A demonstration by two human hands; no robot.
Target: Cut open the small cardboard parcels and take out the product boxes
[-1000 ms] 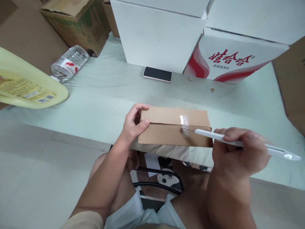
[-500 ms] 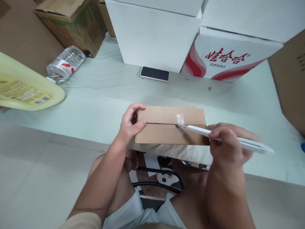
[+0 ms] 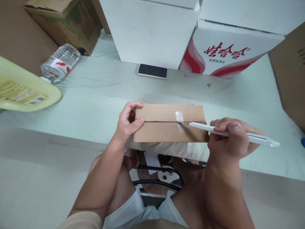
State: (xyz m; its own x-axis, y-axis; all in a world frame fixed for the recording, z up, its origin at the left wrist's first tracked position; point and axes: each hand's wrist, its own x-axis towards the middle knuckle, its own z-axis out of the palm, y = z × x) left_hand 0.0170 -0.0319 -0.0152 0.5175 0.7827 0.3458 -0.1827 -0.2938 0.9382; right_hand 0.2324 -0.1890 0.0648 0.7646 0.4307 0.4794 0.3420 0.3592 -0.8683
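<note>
A small brown cardboard box [image 3: 159, 132] lies at the front edge of the pale cloth-covered surface, its two top flaps meeting in a lengthwise seam. My left hand [image 3: 128, 119] grips the box's left end, thumb on top and fingers round the far corner. In my right hand [image 3: 231, 135] is a white utility knife [image 3: 202, 126], its fingers closed round the handle. The thin blade points left and its tip is at the seam, by a strip of clear tape [image 3: 179, 116] that crosses it.
A phone [image 3: 152, 71] lies beyond the box, before a white carton [image 3: 152, 35] and a red-and-white carton [image 3: 221, 54]. To the left are a clear plastic bottle [image 3: 60, 63], a yellow jug [image 3: 26, 87] and a brown carton [image 3: 69, 24]. A brown scrap [image 3: 209, 85] lies at right.
My right hand and the knife have shifted slightly right, and the blade tip has moved a little along the seam under the tape. My left hand still holds the box.
</note>
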